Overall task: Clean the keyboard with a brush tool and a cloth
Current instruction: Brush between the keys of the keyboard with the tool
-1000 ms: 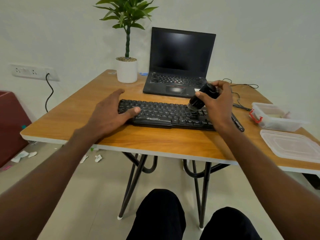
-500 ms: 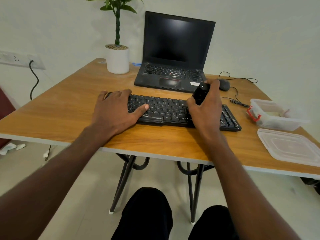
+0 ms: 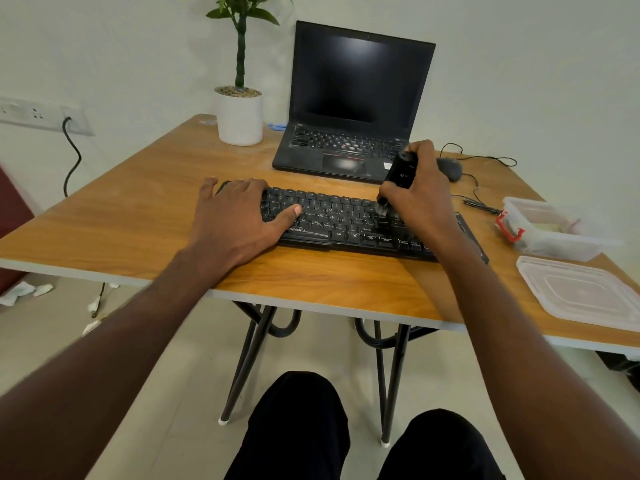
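Note:
A black keyboard (image 3: 343,220) lies across the wooden table (image 3: 145,216) in front of me. My left hand (image 3: 239,216) rests flat on the keyboard's left end, fingers straight, thumb on the keys. My right hand (image 3: 419,195) grips a black brush tool (image 3: 400,174) upright, and its bristles touch the keys at the keyboard's right half. No cloth is visible.
An open black laptop (image 3: 353,98) stands behind the keyboard, with a potted plant (image 3: 239,112) to its left. A mouse (image 3: 450,168) and cable lie at the right. A clear plastic box (image 3: 547,230) and its lid (image 3: 585,292) sit at the table's right edge.
The brush has swept along the keyboard's right half, bristles down on the keys. My left hand has slid further onto the keyboard's left end. My head has moved closer.

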The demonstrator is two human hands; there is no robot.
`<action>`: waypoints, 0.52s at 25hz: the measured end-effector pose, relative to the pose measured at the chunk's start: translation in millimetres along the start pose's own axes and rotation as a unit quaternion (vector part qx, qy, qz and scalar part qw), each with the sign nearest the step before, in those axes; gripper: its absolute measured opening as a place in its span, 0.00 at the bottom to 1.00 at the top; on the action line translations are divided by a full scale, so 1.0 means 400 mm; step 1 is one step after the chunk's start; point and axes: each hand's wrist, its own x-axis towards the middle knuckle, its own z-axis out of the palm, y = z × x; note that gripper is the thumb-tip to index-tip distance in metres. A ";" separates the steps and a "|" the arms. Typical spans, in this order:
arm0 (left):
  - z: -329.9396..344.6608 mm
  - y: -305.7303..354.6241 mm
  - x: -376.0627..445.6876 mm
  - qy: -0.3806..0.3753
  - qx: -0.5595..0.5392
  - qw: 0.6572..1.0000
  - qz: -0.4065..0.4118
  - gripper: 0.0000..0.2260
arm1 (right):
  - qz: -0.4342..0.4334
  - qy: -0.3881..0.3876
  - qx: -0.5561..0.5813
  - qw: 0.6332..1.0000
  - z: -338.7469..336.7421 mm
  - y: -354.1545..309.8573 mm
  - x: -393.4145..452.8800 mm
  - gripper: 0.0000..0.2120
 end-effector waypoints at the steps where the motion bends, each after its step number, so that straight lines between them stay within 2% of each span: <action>1: 0.001 0.000 -0.001 0.001 -0.001 1.000 0.000 0.44 | 0.007 -0.019 0.029 0.999 0.006 -0.007 0.004 0.26; 3: 0.002 -0.001 -0.001 0.004 -0.004 1.000 -0.001 0.44 | 0.010 -0.058 0.029 0.998 0.006 -0.012 0.008 0.26; 4: 0.002 -0.002 -0.001 0.003 -0.006 1.000 0.000 0.44 | 0.004 -0.058 -0.015 0.998 0.000 -0.011 0.011 0.26; 7: 0.002 -0.002 0.000 0.002 -0.007 1.000 -0.002 0.44 | 0.006 -0.004 -0.092 0.996 -0.023 -0.005 0.008 0.27; 13: -0.001 -0.001 -0.003 0.006 0.008 1.000 -0.004 0.44 | 0.042 -0.077 0.054 0.995 -0.038 0.001 -0.002 0.24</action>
